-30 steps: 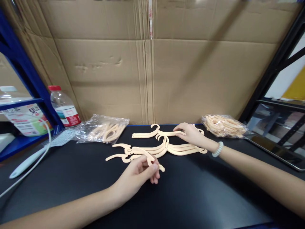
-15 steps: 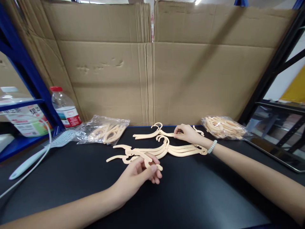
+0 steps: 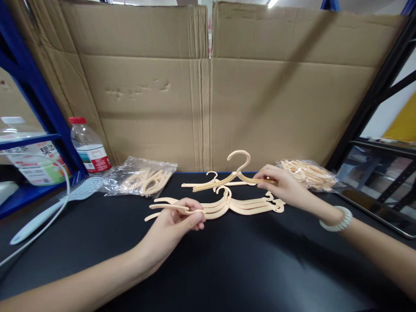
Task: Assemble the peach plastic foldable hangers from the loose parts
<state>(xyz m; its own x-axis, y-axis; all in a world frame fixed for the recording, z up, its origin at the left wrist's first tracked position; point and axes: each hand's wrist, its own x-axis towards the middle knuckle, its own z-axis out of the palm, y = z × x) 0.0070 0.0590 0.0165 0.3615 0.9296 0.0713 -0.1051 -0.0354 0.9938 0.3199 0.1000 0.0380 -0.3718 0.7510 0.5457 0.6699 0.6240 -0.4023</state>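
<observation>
My right hand (image 3: pixel 280 184) is closed on one arm of a cream plastic hanger (image 3: pixel 224 179), raised above the table with its hook upward. Between the thumb and fingers of my left hand (image 3: pixel 182 221) is a slim cream hanger arm piece (image 3: pixel 167 207), its tip pointing left. Behind and under that hand lie several stacked hangers (image 3: pixel 250 208), hooks toward the back. Another hanger (image 3: pixel 191 185) lies flat farther back, partly covered by the raised one. A few loose hanger pieces (image 3: pixel 164 200) stick out left of the stack.
Clear plastic bags of cream parts lie at the back left (image 3: pixel 143 177) and back right (image 3: pixel 305 173). A pale blue hairbrush (image 3: pixel 58 208), a white cable (image 3: pixel 65 197) and a red-capped bottle (image 3: pixel 91 147) stand left. Cardboard (image 3: pixel 146 95) walls the back; a dark-framed panel (image 3: pixel 380 186) is right.
My right hand has lifted a hanger off the back of the table and brought it nearer. My left hand has moved slightly left and up, turning its piece level.
</observation>
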